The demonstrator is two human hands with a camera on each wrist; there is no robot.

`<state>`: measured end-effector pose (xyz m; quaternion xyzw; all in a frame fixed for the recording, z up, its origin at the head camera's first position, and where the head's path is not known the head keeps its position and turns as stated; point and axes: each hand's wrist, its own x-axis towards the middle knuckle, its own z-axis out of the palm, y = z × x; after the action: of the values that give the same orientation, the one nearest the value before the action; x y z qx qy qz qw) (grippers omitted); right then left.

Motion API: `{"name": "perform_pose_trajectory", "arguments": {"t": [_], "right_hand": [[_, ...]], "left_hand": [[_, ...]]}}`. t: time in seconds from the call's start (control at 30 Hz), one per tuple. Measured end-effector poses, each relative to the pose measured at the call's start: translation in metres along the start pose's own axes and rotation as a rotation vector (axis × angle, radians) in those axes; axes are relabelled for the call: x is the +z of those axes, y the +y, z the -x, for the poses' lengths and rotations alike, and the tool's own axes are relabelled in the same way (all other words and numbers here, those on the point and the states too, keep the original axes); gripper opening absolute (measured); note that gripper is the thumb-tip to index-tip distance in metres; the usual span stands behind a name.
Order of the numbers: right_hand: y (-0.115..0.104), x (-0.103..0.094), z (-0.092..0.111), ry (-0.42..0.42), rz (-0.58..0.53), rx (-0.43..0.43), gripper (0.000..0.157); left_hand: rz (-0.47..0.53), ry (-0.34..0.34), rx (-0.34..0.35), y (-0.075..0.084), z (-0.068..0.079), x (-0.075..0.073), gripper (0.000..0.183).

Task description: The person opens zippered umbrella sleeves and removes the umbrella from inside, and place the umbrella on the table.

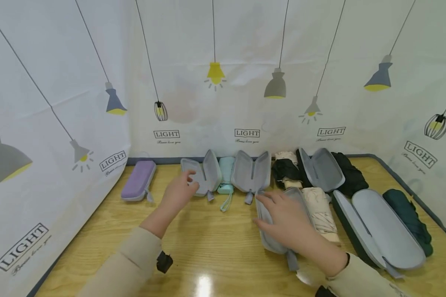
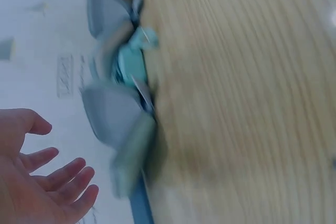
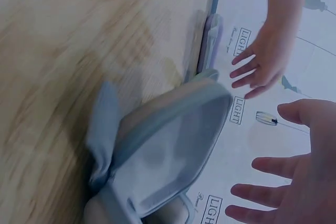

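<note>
My left hand [image 1: 179,187] hovers at a grey-lined open zip case [image 1: 212,167], fingers loosely bent and holding nothing. In the left wrist view the left hand [image 2: 52,177] has its fingers spread, apart from the open cases. My right hand [image 1: 284,216] is above another open grey-lined case [image 1: 265,237], partly hiding it. Seen from the right wrist, the right hand [image 3: 283,177] has extended fingers, with nothing gripped, beside an open case [image 3: 173,150]. A mint compact umbrella [image 1: 226,170] with a wrist loop lies between two open cases, the right one [image 1: 250,171] standing near the back edge.
A closed purple case [image 1: 138,181] stands at the back left. To the right are a cream wrapped bundle [image 1: 319,210], a black-and-cream bundle [image 1: 287,170], a black bundle [image 1: 349,173], another open case [image 1: 325,169], a long open case [image 1: 386,231] and a dark green bundle [image 1: 409,218].
</note>
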<state>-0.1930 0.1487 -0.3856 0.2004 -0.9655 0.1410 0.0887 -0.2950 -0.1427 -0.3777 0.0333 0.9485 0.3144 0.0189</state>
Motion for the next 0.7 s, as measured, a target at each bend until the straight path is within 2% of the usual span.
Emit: {"name": "perform_pose_trajectory", "arguments": {"t": [0.23,0.37,0.53,0.6,0.7], "right_hand": [[-0.020,0.002,-0.009,-0.041,-0.065,-0.023,0.055],[-0.028,0.002,-0.013,-0.067,-0.126,-0.007,0.051],[-0.035,0.007,-0.018,-0.103,-0.175,0.008,0.050],[-0.037,0.008,-0.018,-0.106,-0.198,0.012,0.048],[-0.039,0.009,-0.018,-0.110,-0.230,0.009,0.042]], "left_hand": [[-0.188,0.118,-0.085,-0.053,-0.018,-0.026,0.054],[-0.294,0.104,-0.142,-0.074,-0.021,-0.036,0.059],[-0.369,0.079,-0.244,-0.094,-0.022,-0.044,0.077],[-0.358,0.070,-0.258,-0.100,-0.022,-0.046,0.080],[-0.364,0.052,-0.232,-0.111,-0.022,-0.050,0.076]]}}
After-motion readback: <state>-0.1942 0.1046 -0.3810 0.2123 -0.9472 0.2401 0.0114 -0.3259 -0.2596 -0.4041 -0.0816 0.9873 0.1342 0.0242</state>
